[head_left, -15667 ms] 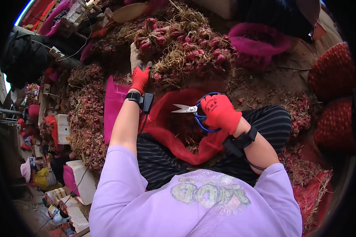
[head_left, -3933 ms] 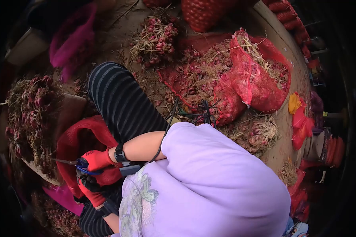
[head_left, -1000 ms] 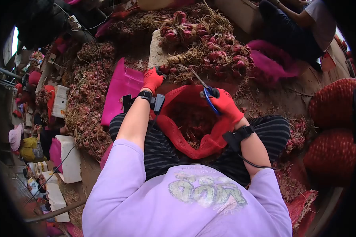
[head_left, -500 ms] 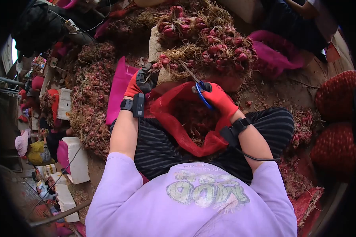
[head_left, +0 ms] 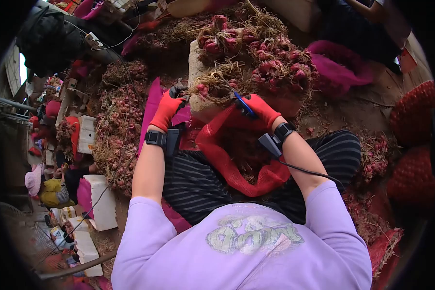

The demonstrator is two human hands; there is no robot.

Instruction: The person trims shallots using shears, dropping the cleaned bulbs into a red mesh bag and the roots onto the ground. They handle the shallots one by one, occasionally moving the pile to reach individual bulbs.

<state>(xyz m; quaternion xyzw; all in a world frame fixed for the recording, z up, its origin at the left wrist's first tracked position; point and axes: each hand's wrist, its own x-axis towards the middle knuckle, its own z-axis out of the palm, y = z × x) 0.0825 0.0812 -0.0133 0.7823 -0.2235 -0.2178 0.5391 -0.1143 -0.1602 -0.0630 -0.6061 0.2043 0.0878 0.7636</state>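
Note:
My right hand (head_left: 257, 109), in a red and black glove, grips blue-handled scissors (head_left: 244, 103) whose blades point up and left into dry stems. My left hand (head_left: 171, 100), gloved the same way, has its fingers bent at the left edge of a pale foam block (head_left: 196, 67); whether they hold anything is too small to tell. Between the hands a bunch of red shallots (head_left: 203, 90) with straw-coloured stems lies on the block. Just below, an open red mesh bag (head_left: 217, 162) rests between my legs, with dark reddish pieces inside.
More shallot bunches (head_left: 275, 67) are piled behind the block. A long shallot heap (head_left: 118, 130) lies at the left, beside pink sheeting (head_left: 152, 108). Full red mesh sacks (head_left: 413, 113) stand at the right. A person in a pink hat (head_left: 34, 180) is at the far left; another person (head_left: 362, 29) is at the upper right.
The scissors have turned and their blades now sit lower among the stems. My left hand has shifted slightly down, with its fingers drawn in. The whole view has moved a little.

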